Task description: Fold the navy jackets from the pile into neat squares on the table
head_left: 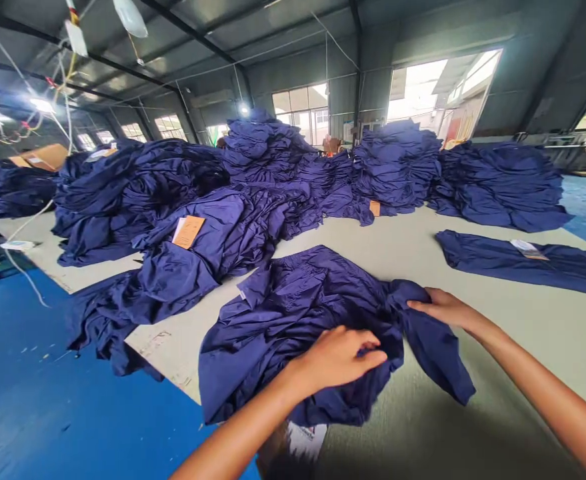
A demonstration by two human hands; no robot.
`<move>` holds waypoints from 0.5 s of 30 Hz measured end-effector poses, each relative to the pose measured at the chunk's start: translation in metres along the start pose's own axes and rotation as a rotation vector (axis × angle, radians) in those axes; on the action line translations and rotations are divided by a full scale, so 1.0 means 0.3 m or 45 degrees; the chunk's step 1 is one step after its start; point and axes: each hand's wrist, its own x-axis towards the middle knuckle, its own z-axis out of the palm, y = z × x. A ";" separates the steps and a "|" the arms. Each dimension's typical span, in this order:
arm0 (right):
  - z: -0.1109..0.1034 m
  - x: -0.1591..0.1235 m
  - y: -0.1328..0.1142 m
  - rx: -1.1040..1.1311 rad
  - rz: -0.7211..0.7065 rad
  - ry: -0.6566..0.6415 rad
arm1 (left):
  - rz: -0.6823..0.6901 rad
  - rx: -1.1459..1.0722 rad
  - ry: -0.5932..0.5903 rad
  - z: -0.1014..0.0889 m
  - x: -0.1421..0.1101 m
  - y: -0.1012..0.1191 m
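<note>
A crumpled navy blue garment [293, 313] lies on the grey table [523, 333] in front of me. My left hand [337, 357] is closed, pinching a fold of the garment near its front edge. My right hand [440, 308] grips the bunched cloth at the garment's right side, where a loose flap hangs toward me. A white tag [307, 439] shows under the garment's near edge.
Tall heaps of navy garments [137, 193] [397, 167] fill the back of the table, one bearing a tan paper tag [189, 231]. A flat navy piece [527, 261] lies at right. Blue floor [47, 400] runs along the table's left edge.
</note>
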 end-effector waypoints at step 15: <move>0.430 0.281 -0.059 -0.687 -0.253 -0.057 | -0.857 0.721 0.330 0.069 -0.003 -0.650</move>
